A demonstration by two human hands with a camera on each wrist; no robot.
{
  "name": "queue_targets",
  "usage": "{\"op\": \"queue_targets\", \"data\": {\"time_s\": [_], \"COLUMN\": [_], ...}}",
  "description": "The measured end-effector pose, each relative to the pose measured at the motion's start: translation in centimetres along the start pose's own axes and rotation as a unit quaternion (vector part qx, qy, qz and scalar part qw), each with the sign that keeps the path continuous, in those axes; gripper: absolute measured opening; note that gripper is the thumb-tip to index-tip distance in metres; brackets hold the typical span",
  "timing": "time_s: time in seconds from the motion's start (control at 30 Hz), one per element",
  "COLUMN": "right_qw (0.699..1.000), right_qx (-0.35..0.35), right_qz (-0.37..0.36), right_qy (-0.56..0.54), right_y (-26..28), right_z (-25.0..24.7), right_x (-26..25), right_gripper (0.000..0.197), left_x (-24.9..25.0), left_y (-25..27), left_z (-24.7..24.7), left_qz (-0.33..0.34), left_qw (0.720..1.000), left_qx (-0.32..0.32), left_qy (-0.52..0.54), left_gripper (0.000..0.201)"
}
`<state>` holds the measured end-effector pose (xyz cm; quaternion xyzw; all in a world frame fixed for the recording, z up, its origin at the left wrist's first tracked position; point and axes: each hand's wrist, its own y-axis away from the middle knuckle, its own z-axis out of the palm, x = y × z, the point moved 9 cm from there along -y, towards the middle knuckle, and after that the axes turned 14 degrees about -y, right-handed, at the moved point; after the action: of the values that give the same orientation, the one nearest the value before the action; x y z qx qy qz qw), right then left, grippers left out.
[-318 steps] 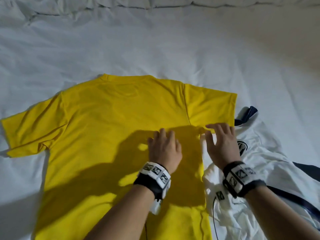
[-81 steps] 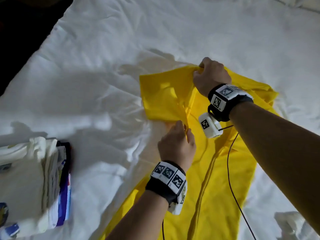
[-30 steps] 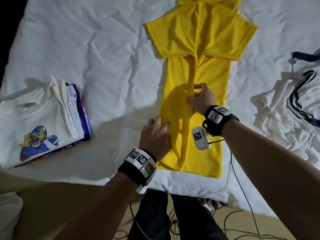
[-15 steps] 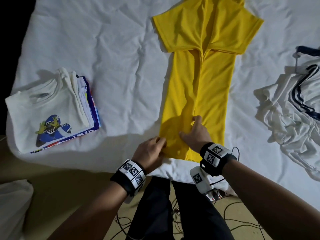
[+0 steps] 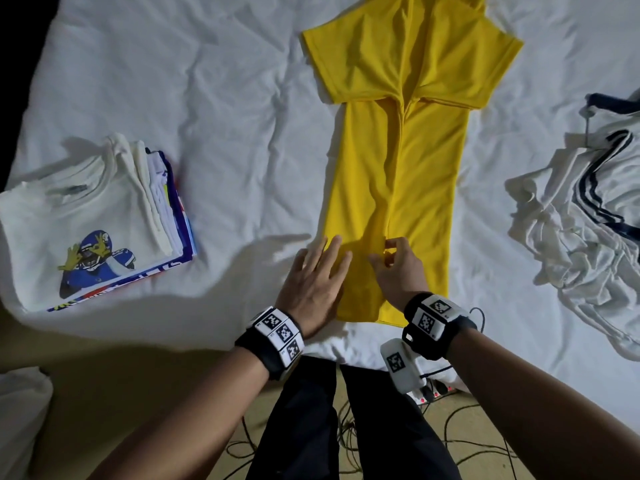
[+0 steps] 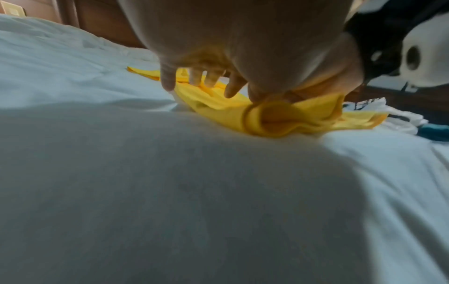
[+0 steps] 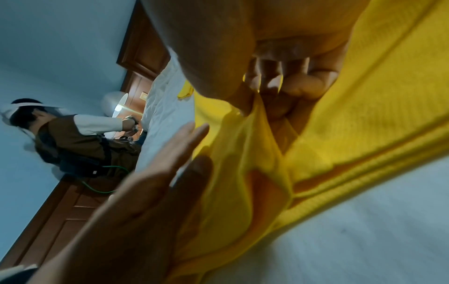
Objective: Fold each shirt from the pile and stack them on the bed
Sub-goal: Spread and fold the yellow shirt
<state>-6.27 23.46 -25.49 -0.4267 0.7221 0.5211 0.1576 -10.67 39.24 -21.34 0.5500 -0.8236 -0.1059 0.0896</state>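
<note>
A yellow shirt [image 5: 398,174] lies on the white bed [image 5: 225,98], folded lengthwise into a narrow strip with both sleeves turned in. My left hand [image 5: 320,271] lies flat with straight fingers on the strip's lower left edge. My right hand [image 5: 389,258] is beside it at the lower middle and pinches the raised centre fold. In the right wrist view the curled fingers [image 7: 289,86] nip the yellow cloth [image 7: 364,115], with the flat left hand [image 7: 155,173] alongside. In the left wrist view the spread fingers [image 6: 170,80] touch the yellow shirt [image 6: 279,119].
A stack of folded shirts [image 5: 93,220], topped by a white one with a blue figure print, sits at the bed's left edge. A loose pile of white shirts with navy stripes [image 5: 581,202] lies at the right. Cables [image 5: 467,427] lie on the floor. Another person [image 7: 63,138] stands beyond the bed.
My left hand has let go of the hem's left corner, moved forward and flattened onto the shirt. My right hand stays at the lower middle and now pinches the centre fold.
</note>
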Motion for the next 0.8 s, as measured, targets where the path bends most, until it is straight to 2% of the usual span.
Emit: {"op": "queue_targets", "data": {"time_s": [0.03,0.07,0.13,0.2,0.23,0.3,0.33,0.4,0.47,0.53,0.6,0.67,0.73,0.8], "right_qw": [1.000,1.000,0.999,0.998,0.998,0.985,0.970,0.933,0.899,0.880,0.884,0.895,0.904,0.904], "right_qx": [0.012,0.023,0.038,0.055,0.065,0.073,0.062,0.021,-0.019,-0.060,-0.078,-0.063,-0.021,0.021], "right_qz": [-0.001,0.004,0.023,0.019,-0.010,-0.115,-0.164,-0.236,-0.272,-0.260,-0.221,-0.185,-0.165,-0.197], "right_qy": [-0.001,-0.001,0.001,0.007,0.024,0.106,0.169,0.272,0.344,0.394,0.405,0.401,0.394,0.380], "right_y": [-0.1,-0.1,-0.1,0.1,0.2,0.4,0.5,-0.1,-1.7,-4.1,-6.2,-7.5,-7.8,-7.6], "right_z": [-0.2,-0.5,-1.1,-1.6,-1.7,-1.4,-0.7,1.3,2.9,3.3,2.3,0.7,-0.7,-1.5], "right_x": [0.1,0.5,1.4,1.2,0.5,-2.1,-3.5,-5.4,-6.0,-4.7,-2.7,-1.4,-1.5,-3.5], "right_gripper": [0.029,0.027,0.025,0.030,0.036,0.050,0.056,0.064,0.065,0.067,0.070,0.073,0.074,0.072], "left_x": [0.1,-0.1,-1.1,-2.3,-2.8,-3.5,-3.7,-3.7,-3.1,-2.6,-2.9,-3.9,-5.5,-7.0], "left_y": [-0.6,-0.9,-0.9,-0.3,0.0,-0.3,-0.8,-2.8,-5.6,-8.3,-9.9,-10.1,-10.0,-10.3], "left_z": [1.5,3.4,5.1,6.3,6.8,5.6,4.9,3.4,2.6,3.4,4.9,5.7,4.9,3.2], "left_qz": [0.010,0.014,0.000,-0.015,-0.018,-0.031,-0.041,-0.052,-0.042,-0.018,0.002,0.000,-0.057,-0.129], "left_qw": [0.999,0.997,0.996,0.995,0.996,0.999,0.999,0.997,0.997,0.999,0.999,0.995,0.994,0.991], "left_qx": [-0.047,-0.081,-0.084,-0.092,-0.086,-0.040,-0.008,0.045,0.064,0.041,-0.013,-0.060,-0.061,-0.032], "left_qy": [-0.010,-0.009,0.020,0.015,0.012,0.018,0.023,0.020,0.008,-0.014,-0.049,-0.082,-0.069,-0.032], "left_gripper": [0.070,0.070,0.065,0.076,0.074,0.059,0.053,0.052,0.055,0.061,0.067,0.074,0.076,0.073]}}
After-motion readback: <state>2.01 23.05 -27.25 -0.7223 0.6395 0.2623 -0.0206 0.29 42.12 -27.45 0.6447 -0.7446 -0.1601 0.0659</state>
